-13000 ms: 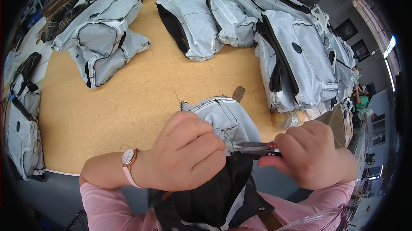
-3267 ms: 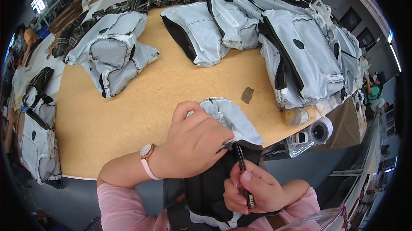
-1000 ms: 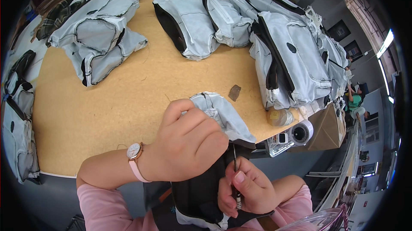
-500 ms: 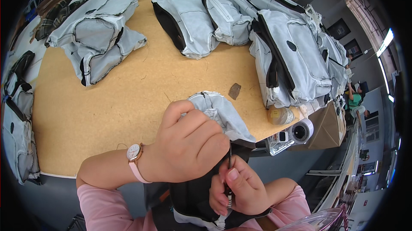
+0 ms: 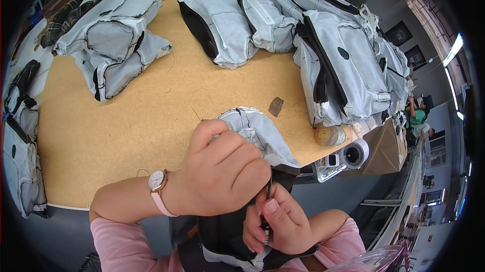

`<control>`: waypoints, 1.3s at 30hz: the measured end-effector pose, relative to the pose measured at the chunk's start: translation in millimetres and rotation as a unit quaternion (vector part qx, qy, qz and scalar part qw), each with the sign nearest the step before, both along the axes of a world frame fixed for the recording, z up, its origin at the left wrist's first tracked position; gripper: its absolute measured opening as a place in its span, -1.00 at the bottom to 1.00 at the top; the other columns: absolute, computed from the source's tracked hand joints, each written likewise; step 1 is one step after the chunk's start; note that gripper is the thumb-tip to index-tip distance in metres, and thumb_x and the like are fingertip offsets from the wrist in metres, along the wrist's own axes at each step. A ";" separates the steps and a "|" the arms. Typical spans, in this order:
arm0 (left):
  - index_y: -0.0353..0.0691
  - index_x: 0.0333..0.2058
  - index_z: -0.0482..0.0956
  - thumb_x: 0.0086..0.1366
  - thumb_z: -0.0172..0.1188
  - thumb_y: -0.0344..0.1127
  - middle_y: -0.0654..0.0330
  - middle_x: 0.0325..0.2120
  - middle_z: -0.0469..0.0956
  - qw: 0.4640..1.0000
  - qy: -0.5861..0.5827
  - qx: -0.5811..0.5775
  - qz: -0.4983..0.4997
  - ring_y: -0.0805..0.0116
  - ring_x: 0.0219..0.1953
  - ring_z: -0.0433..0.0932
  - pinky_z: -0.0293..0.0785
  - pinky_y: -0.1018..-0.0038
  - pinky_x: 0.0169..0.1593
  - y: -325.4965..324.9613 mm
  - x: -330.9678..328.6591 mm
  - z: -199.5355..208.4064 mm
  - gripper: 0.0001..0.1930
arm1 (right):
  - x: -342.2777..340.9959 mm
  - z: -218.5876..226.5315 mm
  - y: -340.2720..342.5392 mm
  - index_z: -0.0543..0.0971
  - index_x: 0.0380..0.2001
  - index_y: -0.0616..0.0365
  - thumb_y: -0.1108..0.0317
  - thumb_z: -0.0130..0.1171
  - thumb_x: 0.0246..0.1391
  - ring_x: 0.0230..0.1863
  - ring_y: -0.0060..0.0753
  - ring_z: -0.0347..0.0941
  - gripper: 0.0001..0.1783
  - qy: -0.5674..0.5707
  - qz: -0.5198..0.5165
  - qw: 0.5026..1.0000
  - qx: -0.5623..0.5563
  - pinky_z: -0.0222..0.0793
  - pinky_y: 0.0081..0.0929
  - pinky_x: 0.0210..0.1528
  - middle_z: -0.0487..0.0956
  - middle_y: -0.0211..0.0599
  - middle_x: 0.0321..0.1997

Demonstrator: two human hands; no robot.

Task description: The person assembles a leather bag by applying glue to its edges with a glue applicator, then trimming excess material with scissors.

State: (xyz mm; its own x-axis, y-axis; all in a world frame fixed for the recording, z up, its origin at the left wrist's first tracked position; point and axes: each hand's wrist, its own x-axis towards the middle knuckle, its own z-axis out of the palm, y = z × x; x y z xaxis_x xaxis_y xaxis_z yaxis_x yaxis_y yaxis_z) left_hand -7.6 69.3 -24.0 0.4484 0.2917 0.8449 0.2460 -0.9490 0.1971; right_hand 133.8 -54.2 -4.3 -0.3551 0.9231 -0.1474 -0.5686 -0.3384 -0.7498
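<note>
An inside-out bag [image 5: 275,145] with a pale grey lining and black fabric lies partly on the table's near edge and hangs toward my lap. A dark zipper [image 5: 270,187] runs between my hands. My left hand [image 5: 225,171], wearing a watch with a pink strap, is closed in a fist at the zipper's upper end. Lower down and to the right, my right hand [image 5: 280,221] pinches the zipper between thumb and fingers. Its lower end shows light-coloured beneath my right fingers. My left fist hides part of the bag.
Several grey inside-out bags [image 5: 348,65] are piled at the right, with others [image 5: 113,39] at the far left. A small dark scrap [image 5: 276,106] lies on the tan table [image 5: 126,135]. Near its right edge are a jar [image 5: 331,135] and a white round device [image 5: 355,155].
My right hand has shifted slightly left along with the zipper. My left hand stays nearly in place. Part of a person now shows at the top right, behind the bags.
</note>
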 end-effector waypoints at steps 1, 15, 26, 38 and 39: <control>-0.13 -0.49 0.48 -0.21 0.30 -0.41 0.35 -0.58 0.43 1.000 -0.001 0.002 0.001 0.37 -0.54 0.38 0.19 0.36 -0.32 0.3 0.3 -0.4 -0.77 | -0.2 -0.2 0.3 0.14 -0.14 0.08 0.21 -0.34 0.41 -0.65 -0.46 0.25 -0.82 0.000 0.000 1.000 0.000 0.27 -0.58 -0.53 0.30 -0.27 -0.56; -0.13 -0.49 0.49 -0.21 0.29 -0.40 0.34 -0.58 0.43 1.000 0.001 -0.003 -0.004 0.37 -0.54 0.38 0.18 0.36 -0.32 -0.7 0.0 -0.3 -0.78 | -2.0 -0.7 1.1 0.16 -0.25 0.08 0.16 -0.29 0.39 -0.73 -0.37 0.22 -0.77 -0.031 -0.021 0.999 -0.011 0.28 -0.41 -0.60 0.26 -0.21 -0.63; -0.14 -0.47 0.49 -0.18 0.29 -0.40 0.34 -0.58 0.44 1.000 0.001 -0.003 -0.008 0.37 -0.55 0.38 0.18 0.36 -0.32 0.4 -0.3 -0.9 -0.78 | -3.0 -1.5 2.3 0.13 -0.23 0.10 0.20 -0.35 0.41 -0.64 -0.50 0.22 -0.79 0.002 -0.015 1.000 -0.006 0.24 -0.59 -0.54 0.28 -0.29 -0.57; -0.15 -0.47 0.49 -0.18 0.30 -0.39 0.33 -0.57 0.44 1.000 -0.003 0.003 -0.007 0.36 -0.55 0.38 0.18 0.35 -0.32 0.8 0.5 -1.6 -0.77 | -3.7 -2.7 2.3 0.13 -0.23 0.10 0.22 -0.36 0.41 -0.67 -0.53 0.17 -0.81 0.006 -0.023 1.000 0.003 0.20 -0.61 -0.57 0.26 -0.31 -0.58; -0.15 -0.47 0.49 -0.18 0.30 -0.39 0.33 -0.57 0.44 1.000 -0.003 0.003 -0.006 0.36 -0.54 0.38 0.18 0.34 -0.32 0.8 0.5 -1.5 -0.77 | -3.9 -2.4 2.6 0.13 -0.23 0.11 0.22 -0.36 0.41 -0.67 -0.53 0.17 -0.80 0.007 -0.024 1.000 0.005 0.20 -0.61 -0.57 0.26 -0.31 -0.58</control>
